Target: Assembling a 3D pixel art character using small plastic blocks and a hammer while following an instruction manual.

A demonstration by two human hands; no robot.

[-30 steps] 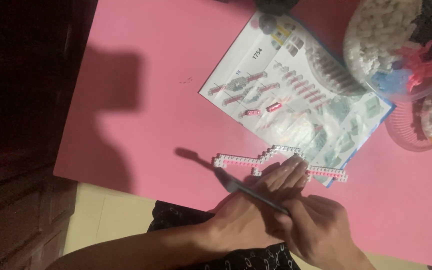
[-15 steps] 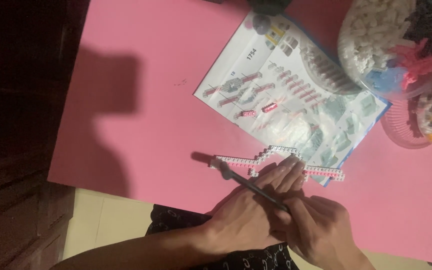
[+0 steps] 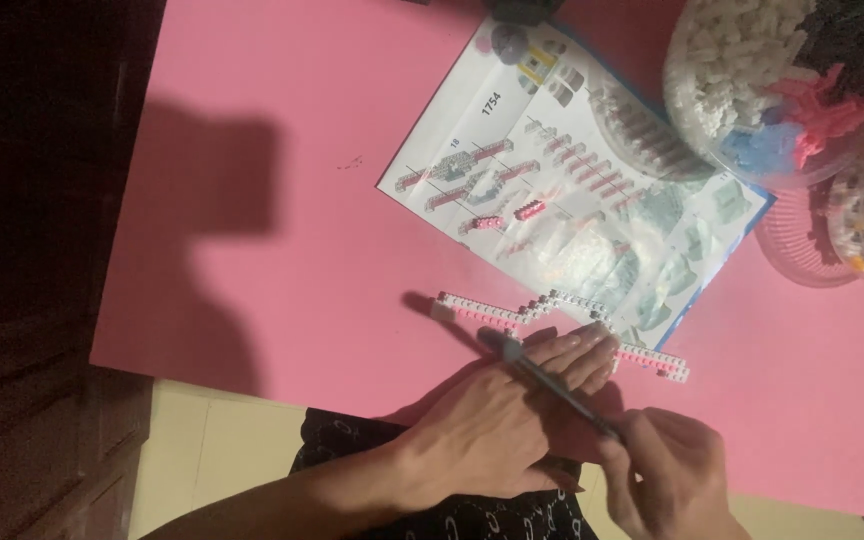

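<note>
Pink table (image 3: 282, 250) | brick strip (image 3: 482, 312) near edge, unmoved since before | left hand (image 3: 497, 420) flat on it, fingers loose | right hand (image 3: 667, 480) clasps dark tool (image 3: 552, 385), tip edged toward strip's left end.

White-and-pink brick strip (image 3: 512, 312) is lying flat on the pink table (image 3: 282, 250), running left to right with a raised stepped middle, its right part passing under fingertips. Thin dark tool (image 3: 557, 388) is slanting across the left hand (image 3: 492, 430), tip near the strip.
</note>
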